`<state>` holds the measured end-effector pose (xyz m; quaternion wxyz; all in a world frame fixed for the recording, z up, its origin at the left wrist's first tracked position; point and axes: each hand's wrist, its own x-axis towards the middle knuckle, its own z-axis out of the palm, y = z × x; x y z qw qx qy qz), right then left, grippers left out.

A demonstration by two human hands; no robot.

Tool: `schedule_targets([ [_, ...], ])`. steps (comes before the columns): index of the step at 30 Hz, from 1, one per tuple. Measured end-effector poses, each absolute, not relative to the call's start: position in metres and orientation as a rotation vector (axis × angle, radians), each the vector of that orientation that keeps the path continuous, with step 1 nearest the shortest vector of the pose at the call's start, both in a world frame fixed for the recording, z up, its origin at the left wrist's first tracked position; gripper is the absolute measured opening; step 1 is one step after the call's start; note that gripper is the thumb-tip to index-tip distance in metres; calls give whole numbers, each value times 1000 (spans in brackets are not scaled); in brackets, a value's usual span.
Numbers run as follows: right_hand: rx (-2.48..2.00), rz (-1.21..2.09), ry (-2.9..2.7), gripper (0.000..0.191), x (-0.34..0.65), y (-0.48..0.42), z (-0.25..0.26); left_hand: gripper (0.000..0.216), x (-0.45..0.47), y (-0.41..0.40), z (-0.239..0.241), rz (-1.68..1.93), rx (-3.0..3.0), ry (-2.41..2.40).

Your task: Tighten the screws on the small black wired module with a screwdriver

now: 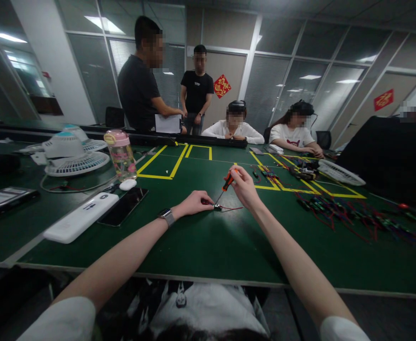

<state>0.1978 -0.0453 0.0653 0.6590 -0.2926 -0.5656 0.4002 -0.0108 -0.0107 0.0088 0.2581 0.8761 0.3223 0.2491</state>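
A screwdriver (229, 181) with an orange and black handle is gripped in my right hand (244, 184). Its shaft slants down to the left, and the tip meets or comes very near a small dark wired part (218, 207) on the green table. The fingers of my left hand (195, 203), which wears a watch on its wrist, pinch the left side of that part and its wires. A thin dark red wire runs off to the right of it. At this size I cannot tell exactly where the tip sits.
Left lie a white phone-like device (82, 218), a black phone (122, 206), a pink-lided bottle (121, 154) and white fans (73, 154). Right, a heap of wired parts (360, 213) spreads out. Yellow tape (154, 177) marks the green table (201, 251). Several people sit or stand beyond.
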Motion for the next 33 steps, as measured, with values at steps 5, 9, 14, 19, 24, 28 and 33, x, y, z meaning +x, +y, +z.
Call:
schedule_targets([
  [5,-638,935,-1291,42,195,-48,67,33,-11,-10,8,684,2360,869],
  [9,-585,1012,-1240,43,191,-47,66,28,-10,-11,7,690,2366,866],
  [14,-594,1000,-1178,42,194,-43,62,29,-10,-11,7,684,2376,884],
  [19,-633,977,-1251,38,200,-42,62,27,-10,-10,7,678,2372,895],
  [24,-629,992,-1258,42,198,-43,63,22,-10,-11,8,679,2359,890],
  [28,-592,1035,-1217,41,196,-43,62,23,-10,-10,8,673,2361,885],
  [33,-602,1008,-1193,40,198,-42,62,23,-10,-8,5,664,2377,880],
])
